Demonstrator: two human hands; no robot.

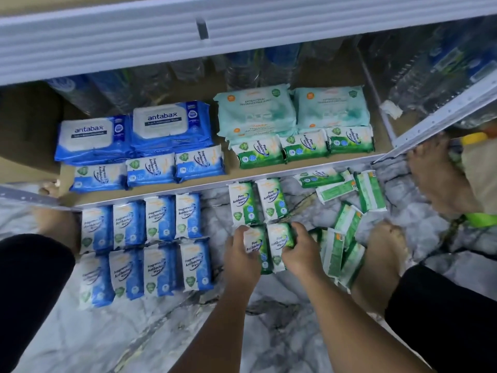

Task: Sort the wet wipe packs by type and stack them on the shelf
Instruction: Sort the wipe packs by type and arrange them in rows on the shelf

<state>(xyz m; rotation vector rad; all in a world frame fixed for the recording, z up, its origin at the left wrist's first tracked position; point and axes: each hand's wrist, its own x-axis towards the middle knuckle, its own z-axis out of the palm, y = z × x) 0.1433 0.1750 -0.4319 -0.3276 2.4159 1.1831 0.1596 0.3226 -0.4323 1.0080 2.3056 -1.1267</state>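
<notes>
Head view: on the marble floor (80, 332), the left hand (240, 251) curls its fingers round one green Pine Antibacterial Wipes pack (257, 254), and the right hand (300, 253) grips a second green pack (279, 243) touching it. Eight blue Fragrance Free packs (145, 246) lie in two rows to the left, below the shelf (231, 175) holding sorted antabax packs (131, 135).

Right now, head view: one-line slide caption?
Sorting wipes: left hand and right hand grip two green pine packs on the marble floor beside blue packs, below the shelf.
</notes>
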